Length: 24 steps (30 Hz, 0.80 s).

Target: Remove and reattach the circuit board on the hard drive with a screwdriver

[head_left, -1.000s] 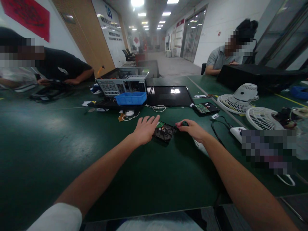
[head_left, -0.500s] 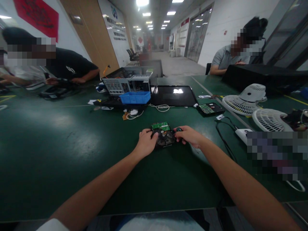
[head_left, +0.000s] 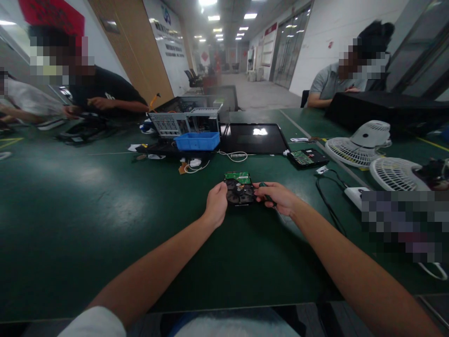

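A hard drive with a green circuit board at its far end and a dark metal body is in front of me, above or on the green table. My left hand grips its left edge, thumb along the side. At the opposite edge is my right hand, its fingertips touching the drive. A screwdriver with a dark green handle is tucked in that same hand, its thin shaft pointing back toward me. The fingers beneath the drive are hidden.
Beyond the drive stand an open computer case, a blue tray and a black panel. Another drive-like unit, white fan parts and a power strip lie right. Co-workers sit at both sides.
My left hand went from hovering open by the hard drive to gripping its left edge. The drive has turned square to me, and my right hand now touches its right edge, screwdriver still held.
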{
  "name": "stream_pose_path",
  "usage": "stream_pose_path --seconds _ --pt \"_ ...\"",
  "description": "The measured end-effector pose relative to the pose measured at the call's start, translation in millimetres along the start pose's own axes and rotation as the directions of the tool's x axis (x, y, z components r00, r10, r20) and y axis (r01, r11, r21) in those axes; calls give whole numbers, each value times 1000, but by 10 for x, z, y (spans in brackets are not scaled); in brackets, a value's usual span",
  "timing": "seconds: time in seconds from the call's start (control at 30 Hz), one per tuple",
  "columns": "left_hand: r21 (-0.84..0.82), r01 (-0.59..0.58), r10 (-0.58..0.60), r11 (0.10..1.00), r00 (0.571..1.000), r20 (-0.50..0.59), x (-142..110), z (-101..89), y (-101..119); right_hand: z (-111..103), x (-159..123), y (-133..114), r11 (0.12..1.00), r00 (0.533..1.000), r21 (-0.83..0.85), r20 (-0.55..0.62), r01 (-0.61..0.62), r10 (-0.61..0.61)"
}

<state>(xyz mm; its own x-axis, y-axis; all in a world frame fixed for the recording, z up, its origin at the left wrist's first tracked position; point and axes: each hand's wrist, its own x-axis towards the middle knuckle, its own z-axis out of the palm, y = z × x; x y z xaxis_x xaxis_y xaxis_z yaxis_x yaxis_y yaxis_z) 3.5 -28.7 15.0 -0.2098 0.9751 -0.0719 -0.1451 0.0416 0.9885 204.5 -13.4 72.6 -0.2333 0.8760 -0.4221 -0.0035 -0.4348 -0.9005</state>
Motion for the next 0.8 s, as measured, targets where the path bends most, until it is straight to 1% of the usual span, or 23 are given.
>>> stream_pose_path --seconds 0.07,0.1,0.17,0.23,0.33,0.43,0.5,0.57,0.63,0.73,0.8 --pt "-187 32 -33 982 999 -2 21 -5 43 11 -12 -11 1000 1000 31 -8 -4 4" --pt "-254 44 -47 966 999 -7 33 -16 61 20 -18 -13 999 1000 38 -11 -5 6" --pt "-333 73 -85 940 996 -22 58 -58 84 40 -31 -14 999 1000 49 -8 1 0" --pt "-365 100 -117 925 993 -26 85 -119 90 57 -47 -17 997 1000 75 15 22 -24" --pt "-396 139 -145 908 989 16 120 -203 89 77 -74 -27 991 996 121 56 62 -69" --pt "-428 164 -145 889 986 78 128 -217 107 104 -93 -33 987 993 136 75 82 -93" --pt "-459 196 -141 866 978 150 119 -190 130 128 -99 -30 989 994 128 70 80 -90" --pt "-492 254 -144 832 957 251 108 -161 151 155 -105 -27 991 996 114 48 65 -71" --pt "-520 330 -157 788 924 350 102 -156 168 182 -118 -29 993 998 106 34 51 -55" --pt "-517 458 -199 724 855 479 101 -204 200 216 -146 -38 995 997 83 61 52 -57" --pt "-524 527 -212 669 812 544 97 -255 235 223 -155 -41 998 994 40 90 58 -62"
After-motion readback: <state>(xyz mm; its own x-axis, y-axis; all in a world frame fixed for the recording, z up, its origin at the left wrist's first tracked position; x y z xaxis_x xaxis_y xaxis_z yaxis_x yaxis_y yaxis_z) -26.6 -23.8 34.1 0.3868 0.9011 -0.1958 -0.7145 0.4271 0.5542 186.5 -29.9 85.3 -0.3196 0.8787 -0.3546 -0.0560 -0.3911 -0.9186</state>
